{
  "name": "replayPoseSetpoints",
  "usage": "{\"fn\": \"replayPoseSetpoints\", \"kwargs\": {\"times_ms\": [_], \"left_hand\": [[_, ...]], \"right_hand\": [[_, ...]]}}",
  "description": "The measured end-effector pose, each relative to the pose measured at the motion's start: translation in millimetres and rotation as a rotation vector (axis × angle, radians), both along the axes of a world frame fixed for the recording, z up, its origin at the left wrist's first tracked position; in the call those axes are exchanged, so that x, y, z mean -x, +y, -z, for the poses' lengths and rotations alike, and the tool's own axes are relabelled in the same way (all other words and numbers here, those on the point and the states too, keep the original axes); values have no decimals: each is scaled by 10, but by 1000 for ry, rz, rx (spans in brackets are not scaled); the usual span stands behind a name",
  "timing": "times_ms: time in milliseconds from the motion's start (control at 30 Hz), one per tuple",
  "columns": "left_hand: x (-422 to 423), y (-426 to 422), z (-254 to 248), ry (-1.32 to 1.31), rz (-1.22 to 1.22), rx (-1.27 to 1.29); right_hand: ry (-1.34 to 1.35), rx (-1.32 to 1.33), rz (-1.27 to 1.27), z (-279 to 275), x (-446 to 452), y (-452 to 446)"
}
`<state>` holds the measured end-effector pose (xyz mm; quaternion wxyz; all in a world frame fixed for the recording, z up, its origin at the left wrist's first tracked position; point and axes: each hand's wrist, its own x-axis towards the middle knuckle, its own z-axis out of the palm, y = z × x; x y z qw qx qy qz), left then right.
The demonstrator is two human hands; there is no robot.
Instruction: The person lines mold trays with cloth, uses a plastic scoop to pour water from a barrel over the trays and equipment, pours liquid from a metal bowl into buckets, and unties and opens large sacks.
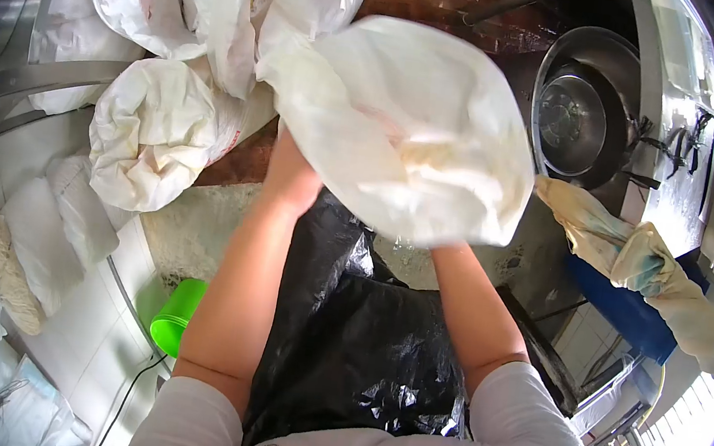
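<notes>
A large white sack (423, 124) is spread out in front of me, its surface slightly blurred. My left hand (292, 172) is at the sack's lower left edge, with its fingers hidden behind the material. The right forearm reaches up to the sack's lower edge, and the hand itself is covered by it. Under the sack and between my arms hangs a black plastic apron (368, 349). A crumpled white sack (154, 131) lies just left of my left hand, below several other white sacks (215, 0).
Metal basins (575, 116) stand at the upper right. A stained cloth (638, 258) hangs over a blue container (623, 309). Low on the left are a green bucket (178, 317), a black cable (123, 404) and more white sacks (43, 238). A metal rail (44, 82) runs along the left.
</notes>
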<state>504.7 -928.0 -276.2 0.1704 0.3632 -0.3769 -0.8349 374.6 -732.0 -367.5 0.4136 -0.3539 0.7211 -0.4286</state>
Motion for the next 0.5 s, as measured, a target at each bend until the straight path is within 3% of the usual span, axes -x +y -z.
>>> {"fn": "replayPoseSetpoints", "kwargs": {"times_ms": [67, 133, 200, 233, 267, 333, 367, 400, 467, 500], "left_hand": [[43, 91, 222, -44, 575, 827], [288, 423, 259, -155, 646, 1080], [352, 432, 204, -76, 929, 1482], [428, 342, 51, -68, 1236, 1433], [509, 247, -19, -66, 1250, 1428], [678, 50, -41, 11, 1626, 1350], [725, -49, 178, -9, 1549, 1324], [847, -307, 289, 72, 1523, 972], [1031, -634, 456, -87, 1299, 428], [1162, -724, 677, -261, 1345, 573]], "right_hand": [[-110, -77, 34, 152, 42, 174], [-145, -83, 89, 330, -82, 176], [-120, -63, 177, 374, -297, 78], [-107, -59, 214, 417, -377, 6], [-98, -58, 241, 446, -405, -44], [-84, -60, 274, 461, -425, -47], [-79, -67, 280, 456, -400, -7], [-82, -76, 280, 441, -376, 99], [-85, -103, 284, 417, -341, 290], [-85, -112, 286, 417, -349, 377]]}}
